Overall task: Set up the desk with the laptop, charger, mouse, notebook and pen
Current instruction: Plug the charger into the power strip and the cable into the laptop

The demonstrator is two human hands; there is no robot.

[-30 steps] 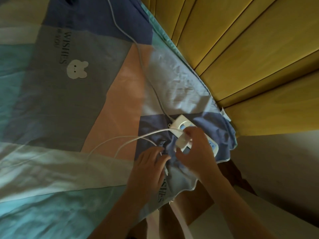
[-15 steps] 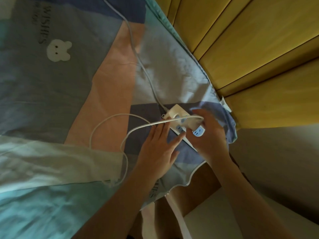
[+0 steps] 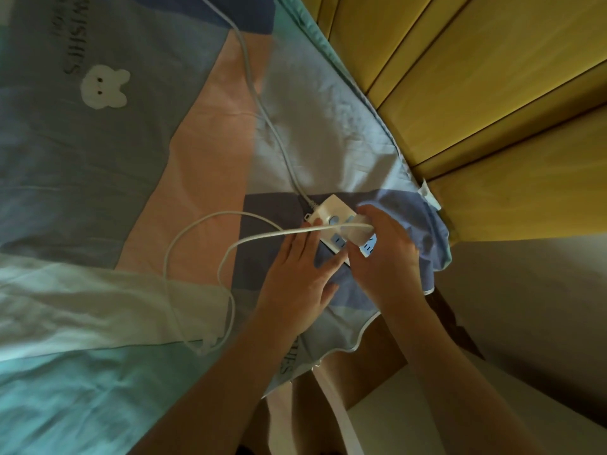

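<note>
A white power strip (image 3: 331, 213) with blue sockets lies on the patchwork bedspread (image 3: 131, 159) near its right corner. My right hand (image 3: 384, 254) grips the white charger plug (image 3: 356, 233) and holds it against the strip's sockets. The charger's white cable (image 3: 197, 244) loops leftward over the bedspread and back. My left hand (image 3: 297, 277) rests flat with fingers spread, its fingertips touching the strip's near edge. Laptop, mouse, notebook and pen are out of view.
The strip's own grey cord (image 3: 262, 106) runs up and away across the bedspread. A yellow padded headboard (image 3: 476, 93) rises along the right side. Beyond the bed corner, a wooden frame (image 3: 371, 362) and pale floor (image 3: 410, 421) show.
My left hand moved from the crumpled fabric up to the power strip and flattened beside it. My right hand shifted the charger plug along the strip. The view drifted slightly.
</note>
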